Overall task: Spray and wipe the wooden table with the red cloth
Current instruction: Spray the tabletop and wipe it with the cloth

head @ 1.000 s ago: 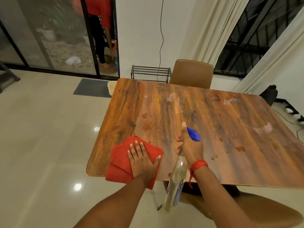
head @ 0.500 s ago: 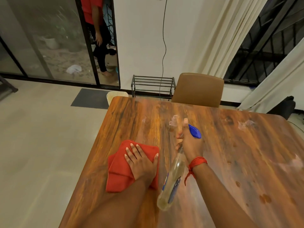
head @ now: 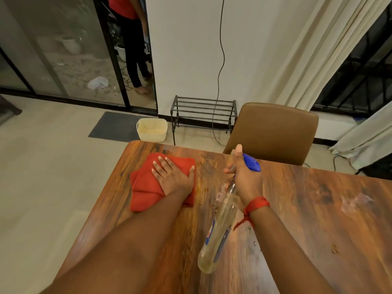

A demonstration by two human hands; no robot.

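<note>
The folded red cloth [head: 144, 187] lies near the far left corner of the wooden table [head: 307, 219]. My left hand [head: 172, 177] presses flat on the cloth, fingers spread. My right hand [head: 246, 177] grips the neck of a clear spray bottle [head: 220, 236] with a blue head, held above the table to the right of the cloth; the bottle body hangs down toward me and the nozzle points away. A red thread is tied round my right wrist. Pale smears and small spots mark the table on the right.
A brown chair [head: 273, 132] stands at the table's far edge. Beyond it are a black metal rack [head: 203, 111], a cream basket [head: 151, 129] and a grey mat [head: 114, 126] on the floor. A person in red stands in the doorway [head: 131, 49]. Curtains hang at right.
My left hand has slid the red cloth from the near left edge up the table to its far left corner. My right hand with the bottle moved forward alongside it.
</note>
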